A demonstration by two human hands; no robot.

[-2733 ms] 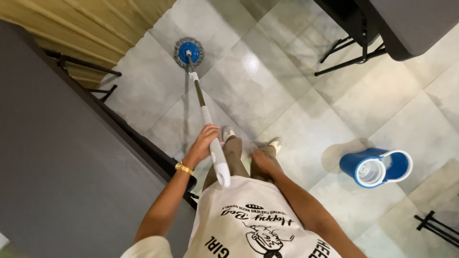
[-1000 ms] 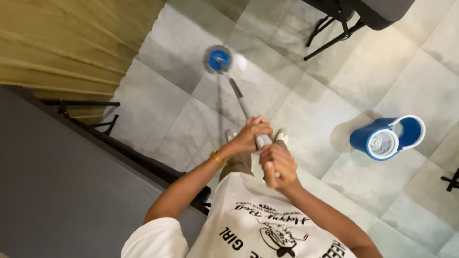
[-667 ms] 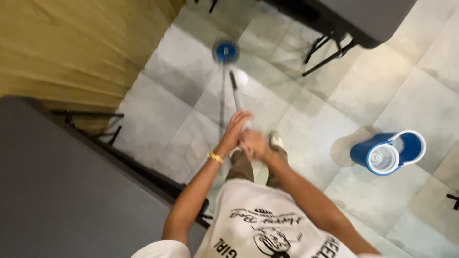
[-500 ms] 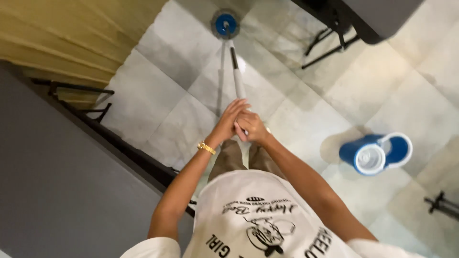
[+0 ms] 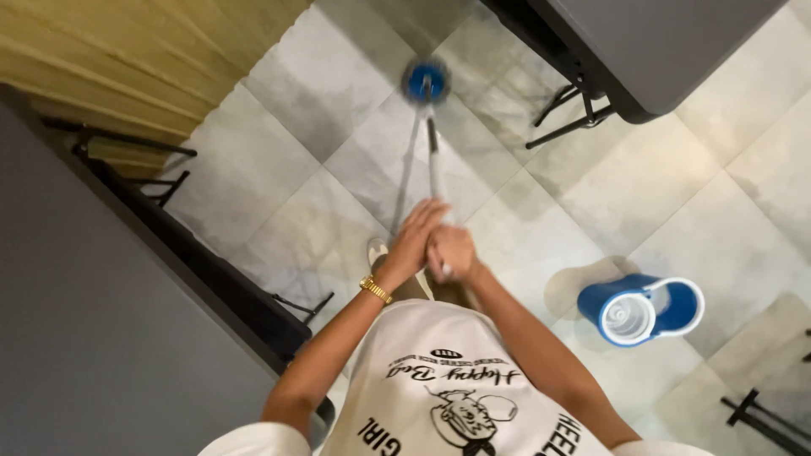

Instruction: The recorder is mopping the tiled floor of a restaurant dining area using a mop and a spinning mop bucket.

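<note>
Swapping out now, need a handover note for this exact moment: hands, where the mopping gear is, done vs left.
Left hand: grip shut on the mop handle, gold bracelet at the wrist.
Right hand: grip shut on the same handle, just below the left.
Mop head: blue, round, on the tiled floor ahead, near the black table legs.
Blue spin bucket: on the floor to the right, untouched.
Done: cannot tell which tiles are mopped.
Left: unclear.

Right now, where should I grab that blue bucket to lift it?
Grab the blue bucket by its rim from above. It stands upright on the tiled floor with its open top facing up, and I can't make out a carrying handle. Both hands are on the mop handle.
</note>
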